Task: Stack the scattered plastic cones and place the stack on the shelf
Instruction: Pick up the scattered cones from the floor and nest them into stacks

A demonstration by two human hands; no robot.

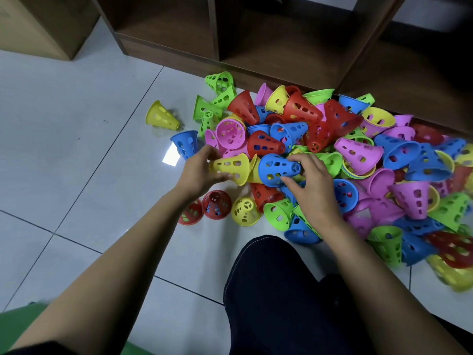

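A big heap of perforated plastic cones in red, blue, yellow, green and pink lies on the tiled floor in front of a dark wooden shelf. My left hand grips a yellow cone lying on its side, narrow end towards the hand. My right hand grips a blue cone by its narrow top, with its wide mouth facing the yellow cone. The two cones almost touch, mouth to mouth, above the floor. Another yellow rim shows between them.
Loose cones lie apart from the heap: a yellow one, a blue one, two red ones and a yellow one near my knee. A cardboard box stands at the far left.
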